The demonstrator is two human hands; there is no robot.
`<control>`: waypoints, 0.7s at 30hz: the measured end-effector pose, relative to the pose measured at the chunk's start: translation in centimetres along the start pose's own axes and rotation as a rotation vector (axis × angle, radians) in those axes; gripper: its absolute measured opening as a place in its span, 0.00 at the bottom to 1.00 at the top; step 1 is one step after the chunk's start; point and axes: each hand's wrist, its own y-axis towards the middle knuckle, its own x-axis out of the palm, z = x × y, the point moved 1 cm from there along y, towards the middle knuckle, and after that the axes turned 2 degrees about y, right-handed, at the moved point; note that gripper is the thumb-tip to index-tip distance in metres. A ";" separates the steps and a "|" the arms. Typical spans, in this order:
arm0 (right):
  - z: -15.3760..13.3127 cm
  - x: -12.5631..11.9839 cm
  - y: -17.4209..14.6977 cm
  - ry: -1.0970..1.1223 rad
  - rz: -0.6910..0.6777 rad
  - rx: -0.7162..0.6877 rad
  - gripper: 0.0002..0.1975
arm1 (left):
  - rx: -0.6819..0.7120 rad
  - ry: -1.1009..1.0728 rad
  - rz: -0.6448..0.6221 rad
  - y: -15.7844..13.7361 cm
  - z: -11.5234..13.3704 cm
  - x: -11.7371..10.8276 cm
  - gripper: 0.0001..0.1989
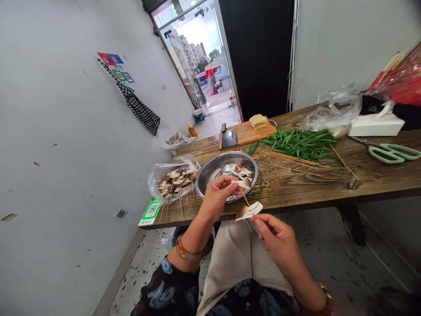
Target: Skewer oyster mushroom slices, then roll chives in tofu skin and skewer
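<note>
Between finger and thumb my left hand (219, 193) pinches a mushroom slice (244, 183), white with a brown cap edge, over the near rim of a steel bowl (204, 169). A thin wooden skewer (244, 196) reaches from that slice down to a second mushroom slice (251, 211) threaded on it. My right hand (276, 232) is closed on the skewer's lower end, just below this second slice, above my lap. More mushroom slices (241, 169) lie in the bowl. Left of it, skewered mushrooms (177, 179) rest on a clear plastic bag (154, 175), their sticks pointing toward me.
On the wooden table (279, 188) lie loose skewers (289, 159), green leafy vegetables (299, 142) and green-handled scissors (391, 152). Behind are a cleaver (229, 138) and stacked yellowish sheets (258, 122) on a cutting board (245, 131). A tissue box (376, 125) stands right.
</note>
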 end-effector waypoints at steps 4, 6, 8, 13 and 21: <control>-0.1 0.2 -0.2 -0.020 0.003 0.001 0.17 | 0.050 0.006 0.033 -0.6 -0.1 -0.3 0.10; 0.0 0.4 -0.4 -0.030 0.004 0.008 0.17 | 0.061 0.011 0.058 -0.9 -0.1 -0.5 0.10; 0.0 0.5 -0.5 -0.039 0.007 0.010 0.17 | 0.059 0.012 0.082 -1.2 -0.2 -0.8 0.11; 0.3 1.0 -0.6 -0.064 0.016 0.007 0.17 | 0.076 0.059 0.129 -2.1 0.0 -1.1 0.11; 0.3 2.2 -0.7 -0.079 0.006 0.020 0.16 | 0.164 0.143 0.152 -3.5 -0.3 -2.4 0.09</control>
